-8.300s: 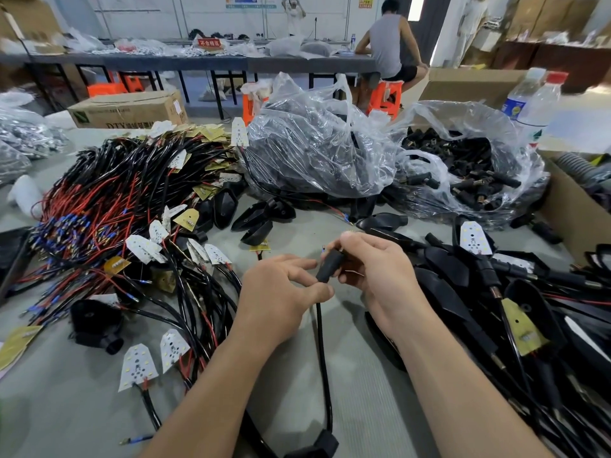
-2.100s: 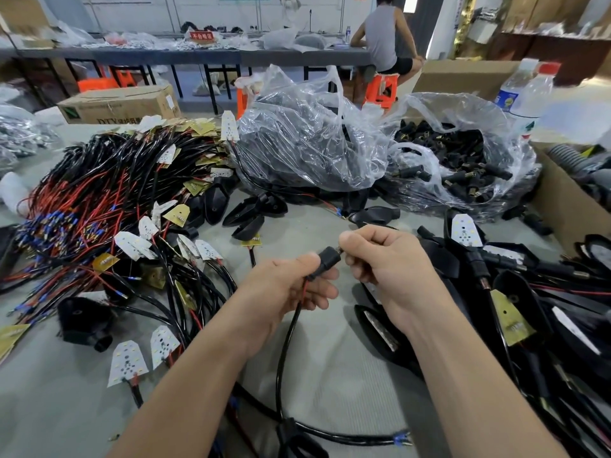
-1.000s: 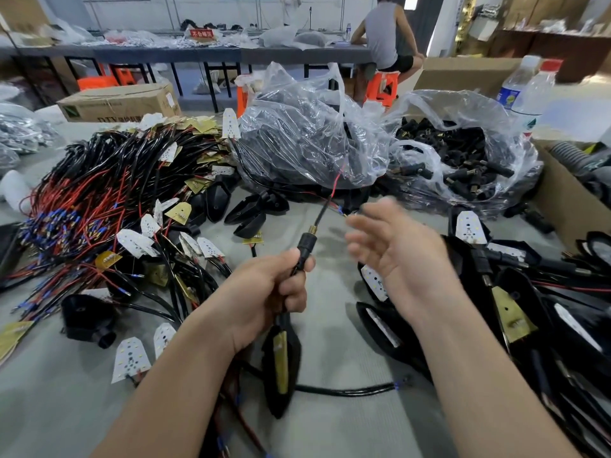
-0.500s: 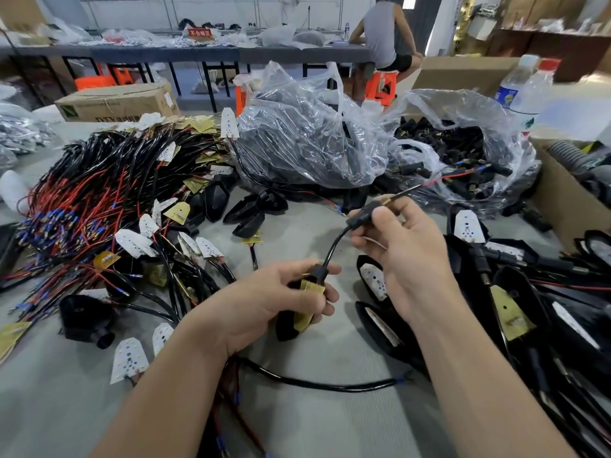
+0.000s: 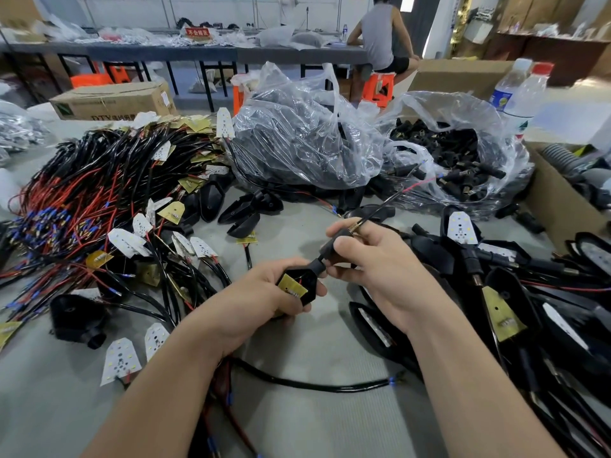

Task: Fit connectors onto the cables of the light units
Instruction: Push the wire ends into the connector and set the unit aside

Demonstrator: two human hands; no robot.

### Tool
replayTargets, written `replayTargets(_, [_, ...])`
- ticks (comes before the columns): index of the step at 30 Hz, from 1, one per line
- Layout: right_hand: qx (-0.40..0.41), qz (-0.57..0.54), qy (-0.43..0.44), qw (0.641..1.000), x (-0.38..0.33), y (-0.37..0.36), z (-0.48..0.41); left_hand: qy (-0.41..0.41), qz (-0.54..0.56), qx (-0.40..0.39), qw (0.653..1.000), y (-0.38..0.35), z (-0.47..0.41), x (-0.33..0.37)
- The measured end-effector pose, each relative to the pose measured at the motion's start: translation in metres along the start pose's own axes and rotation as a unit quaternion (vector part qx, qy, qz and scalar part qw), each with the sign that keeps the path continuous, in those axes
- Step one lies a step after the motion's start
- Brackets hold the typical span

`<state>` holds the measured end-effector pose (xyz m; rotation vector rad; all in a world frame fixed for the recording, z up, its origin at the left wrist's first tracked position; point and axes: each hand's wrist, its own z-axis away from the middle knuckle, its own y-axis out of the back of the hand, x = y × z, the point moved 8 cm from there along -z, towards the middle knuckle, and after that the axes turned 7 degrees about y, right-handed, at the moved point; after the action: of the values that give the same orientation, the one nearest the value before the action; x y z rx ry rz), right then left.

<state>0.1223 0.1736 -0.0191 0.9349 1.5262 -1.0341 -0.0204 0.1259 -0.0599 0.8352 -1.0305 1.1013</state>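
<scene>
Head view: my left hand (image 5: 261, 302) grips a light unit (image 5: 299, 287), fingers curled round its black housing, yellow board facing up. My right hand (image 5: 377, 272) pinches a black connector (image 5: 330, 247) between thumb and fingers. The connector sits on the unit's cable, its lower end touching the housing neck, its brass tip (image 5: 353, 226) pointing up and right. From the tip, thin wires (image 5: 396, 197) run on toward the bags, 1 of them red. Both hands are held above the grey table (image 5: 330, 352), near its middle.

Left of the hands: a pile of red and black cables (image 5: 82, 200) with white and yellow boards. Behind the hands: 2 clear bags; the left bag (image 5: 297, 137) holds black parts, the right bag (image 5: 463, 153) holds loose connectors and lies open. Right of the hands: a heap of black units (image 5: 529, 292). A loose black cable (image 5: 314, 386) lies on the table under my forearms. 2 bottles (image 5: 522, 90) stand at the far right, a carton (image 5: 112, 100) at the far left
</scene>
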Motion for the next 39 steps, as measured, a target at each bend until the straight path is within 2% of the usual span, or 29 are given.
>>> replayTargets(7, [-0.017,-0.003,-0.021,1.000,0.003,0.000,0.002,-0.030,0.070,-0.050,0.996,-0.009,0.004,0.005])
replayTargets(11, [-0.015,-0.014,-0.032,0.999,0.004,0.004,0.002,-0.027,0.081,-0.037,0.996,-0.006,0.004,0.005])
replayTargets(16, [-0.007,-0.034,-0.035,0.999,0.004,-0.001,0.001,-0.019,0.060,0.093,0.994,0.011,0.000,0.000])
replayTargets(20, [0.084,-0.078,-0.015,0.993,0.004,0.009,-0.002,-0.067,0.105,0.207,0.970,0.029,0.005,0.007])
replayTargets(23, [0.140,-0.109,-0.012,0.984,0.007,0.014,-0.002,-0.125,0.011,0.298,0.946,0.039,0.017,0.021])
replayTargets(29, [0.191,-0.117,0.001,0.975,0.007,0.021,-0.002,-0.171,-0.122,0.350,0.913,0.032,0.030,0.038])
replayTargets(39, [0.181,-0.106,0.001,0.978,0.009,0.014,0.000,-0.188,-0.113,0.363,0.906,0.035,0.030,0.037])
